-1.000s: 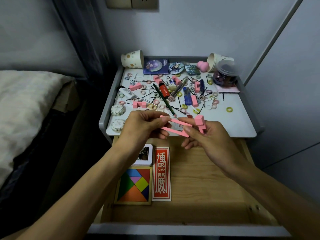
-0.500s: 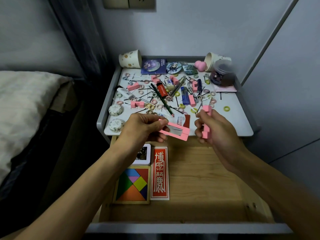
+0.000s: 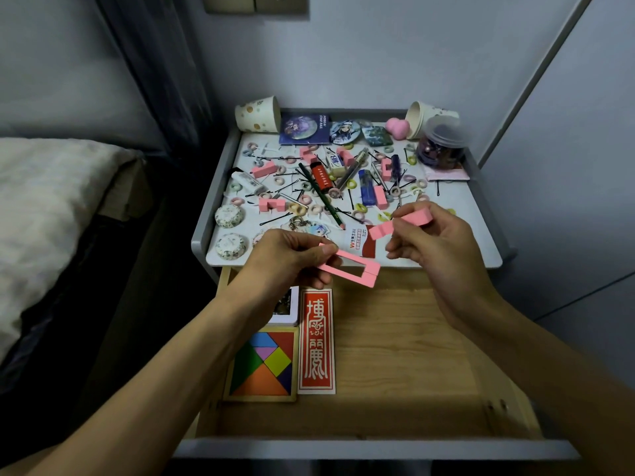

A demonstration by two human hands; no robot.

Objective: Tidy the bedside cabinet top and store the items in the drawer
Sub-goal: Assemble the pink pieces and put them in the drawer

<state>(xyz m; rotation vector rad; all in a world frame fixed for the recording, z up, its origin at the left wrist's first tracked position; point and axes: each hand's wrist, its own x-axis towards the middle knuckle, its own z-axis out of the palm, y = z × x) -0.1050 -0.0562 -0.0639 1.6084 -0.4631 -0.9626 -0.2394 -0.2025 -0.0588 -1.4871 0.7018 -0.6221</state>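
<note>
My left hand point(image 3: 287, 261) pinches a flat pink rectangular frame piece point(image 3: 354, 267) above the front edge of the cabinet top point(image 3: 474, 235). My right hand point(image 3: 434, 240) holds a separate pink block piece point(image 3: 400, 223) a little higher and to the right, apart from the frame. More pink blocks point(image 3: 271, 204) lie scattered on the cabinet top among hair ties, hairpins, lighters and a green pencil point(image 3: 319, 195). Below my hands the wooden drawer point(image 3: 395, 355) is pulled out.
In the drawer's left part lie a colourful tangram point(image 3: 263, 367), a red printed card point(image 3: 316, 340) and a white box point(image 3: 285, 305). Paper cups point(image 3: 257, 113), badges and a lidded jar point(image 3: 441, 142) stand at the cabinet's back. A bed point(image 3: 51, 207) is on the left.
The two pink pieces were held together; my right hand has pulled its piece up and to the right, away from the frame in my left hand.
</note>
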